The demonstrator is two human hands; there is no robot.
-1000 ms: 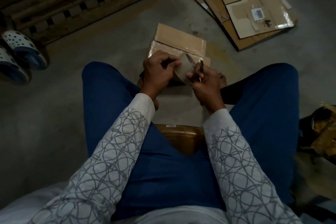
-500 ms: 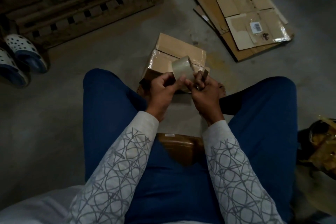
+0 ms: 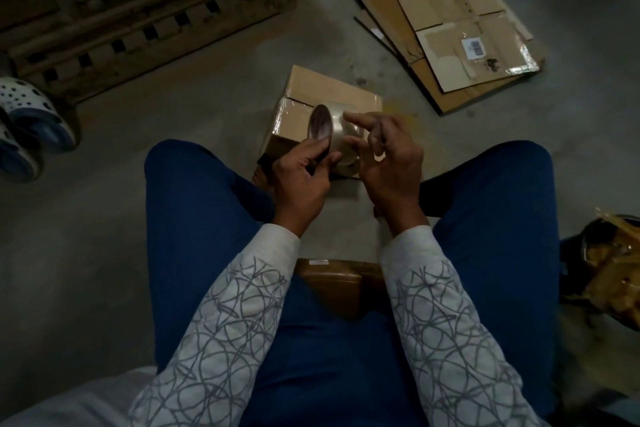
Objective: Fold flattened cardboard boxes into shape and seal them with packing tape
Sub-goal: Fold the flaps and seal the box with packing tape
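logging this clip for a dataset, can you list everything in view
box: 1, brown, taped, on the floor ahead of the knees
tape roll: 1, clear tan, held over the box
flat cardboard: a stack of several, brown, floor far right
pallet: 1, dark wood, far left
shoes: 2, white and blue, left edge
bag: 1, dark and tan, right edge, kind unclear
brown thing: 1, between the thighs, cannot tell what
floor: grey
trousers: blue
sleeves: 2, white, grey lines
left hand: grips the roll
right hand: fingers at the roll's right side, unclear if holding anything
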